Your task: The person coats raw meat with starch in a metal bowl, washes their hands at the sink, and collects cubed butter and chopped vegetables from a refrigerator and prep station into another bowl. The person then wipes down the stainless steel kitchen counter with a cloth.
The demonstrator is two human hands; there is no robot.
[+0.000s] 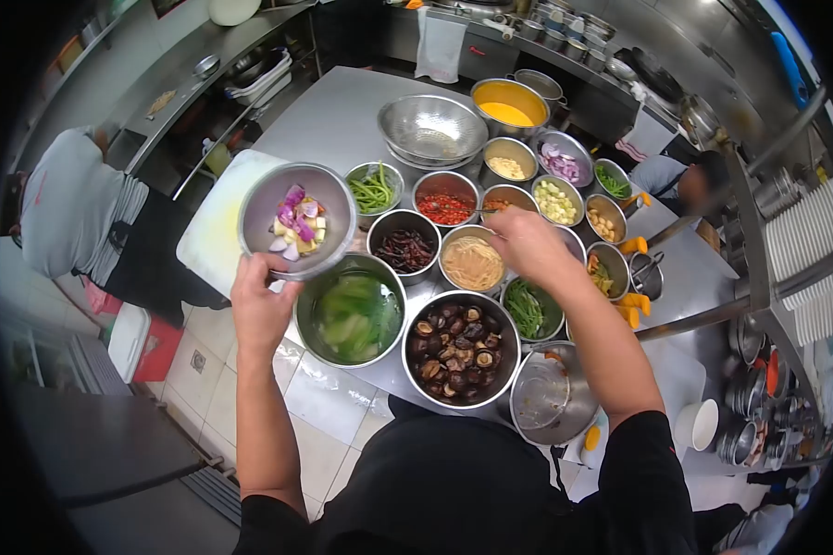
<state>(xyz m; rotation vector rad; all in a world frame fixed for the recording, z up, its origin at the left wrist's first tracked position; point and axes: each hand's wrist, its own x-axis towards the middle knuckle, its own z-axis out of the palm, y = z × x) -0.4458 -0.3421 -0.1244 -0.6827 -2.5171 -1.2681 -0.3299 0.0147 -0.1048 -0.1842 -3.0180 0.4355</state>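
Observation:
A metal bowl [335,240] with purple onion pieces [296,217] and pale chunks in it is gripped at its near rim by my left hand [262,296], over the corner of a white cutting board [215,217]. My right hand [526,242] is closed, palm down, above the container of pale shreds [473,259] and beside an orange-brown food container [503,200]; a thin dark handle shows at its fingers. Around them stand containers of chopped red chillies [444,205], dried chillies [404,250], mushrooms [461,350] and green vegetables in liquid [352,310].
A perforated metal bowl [432,127] and a pot of yellow liquid [509,104] stand at the back. Stacked white plates [819,259] fill the right shelf. One person [83,203] stands at left, another [662,176] bends at right. An empty metal bowl [553,398] sits near me.

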